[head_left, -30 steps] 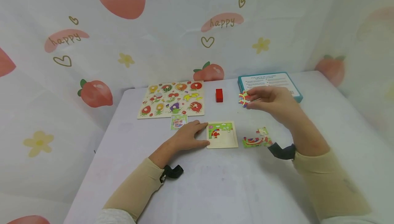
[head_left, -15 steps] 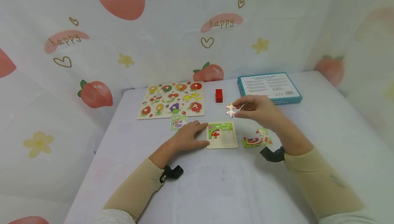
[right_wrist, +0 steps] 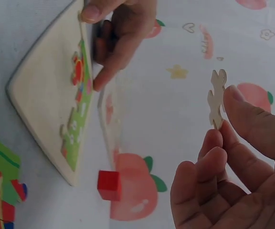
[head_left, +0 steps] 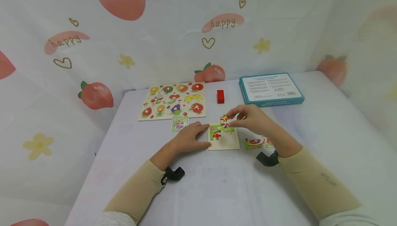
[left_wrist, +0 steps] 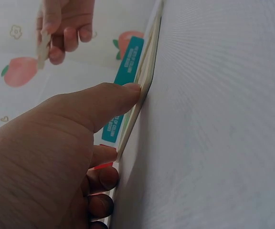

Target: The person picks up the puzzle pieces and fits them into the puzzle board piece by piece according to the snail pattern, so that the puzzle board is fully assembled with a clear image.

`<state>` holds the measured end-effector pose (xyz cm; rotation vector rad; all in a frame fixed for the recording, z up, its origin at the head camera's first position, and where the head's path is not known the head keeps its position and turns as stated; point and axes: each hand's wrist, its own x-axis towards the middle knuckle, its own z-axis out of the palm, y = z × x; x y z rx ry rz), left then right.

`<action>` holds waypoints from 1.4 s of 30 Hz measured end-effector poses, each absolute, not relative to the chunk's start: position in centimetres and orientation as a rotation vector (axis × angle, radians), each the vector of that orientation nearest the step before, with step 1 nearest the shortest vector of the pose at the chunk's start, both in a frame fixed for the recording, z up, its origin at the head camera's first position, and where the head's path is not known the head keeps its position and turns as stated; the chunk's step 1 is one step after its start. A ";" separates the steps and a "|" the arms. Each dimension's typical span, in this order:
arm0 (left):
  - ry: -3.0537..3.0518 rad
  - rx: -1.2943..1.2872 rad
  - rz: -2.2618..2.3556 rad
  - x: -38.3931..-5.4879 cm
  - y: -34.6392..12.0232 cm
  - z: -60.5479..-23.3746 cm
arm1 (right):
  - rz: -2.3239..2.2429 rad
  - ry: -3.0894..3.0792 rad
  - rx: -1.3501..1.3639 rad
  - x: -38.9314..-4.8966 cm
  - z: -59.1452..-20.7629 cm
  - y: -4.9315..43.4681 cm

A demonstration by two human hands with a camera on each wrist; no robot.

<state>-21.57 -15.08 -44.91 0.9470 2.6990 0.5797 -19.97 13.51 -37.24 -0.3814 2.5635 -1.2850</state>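
Note:
My right hand (head_left: 254, 119) pinches a jigsaw piece (head_left: 224, 120) between thumb and fingers, above the far edge of the square wooden puzzle tray (head_left: 226, 144). Red, yellow and blue print faces the head view; in the right wrist view the jigsaw piece (right_wrist: 216, 100) shows its bare wood back. Green pieces line the tray's far side, with a red piece at its left. My left hand (head_left: 190, 138) rests on the table, thumb and forefinger spread along the tray's left edge and touching it. Loose pieces (head_left: 254, 143) lie right of the tray, partly hidden by my right arm.
Behind the tray stand a fruit peg puzzle board (head_left: 165, 98), a red block (head_left: 220, 96) and a teal-edged box (head_left: 271, 88). A small picture card (head_left: 178, 123) lies beside my left hand. A printed cloth (head_left: 173, 22) hangs behind the table.
My right hand has moved left and nearer with the jigsaw piece, from in front of the teal-edged box to over the tray's far edge. My left hand stays in place.

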 end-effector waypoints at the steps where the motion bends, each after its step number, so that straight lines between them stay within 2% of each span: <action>1: 2.700 0.951 0.581 -21.6 -15.1 -44.9 | -1.274 2.563 -0.386 -20.1 -37.4 13.4; 19: 2.703 0.956 0.594 -21.6 -15.2 -45.1 | -1.102 2.511 -0.342 -21.2 -41.2 12.2; 42: 2.696 0.943 0.613 -21.5 -15.2 -45.0 | -1.025 2.488 -0.343 -21.3 -42.4 11.7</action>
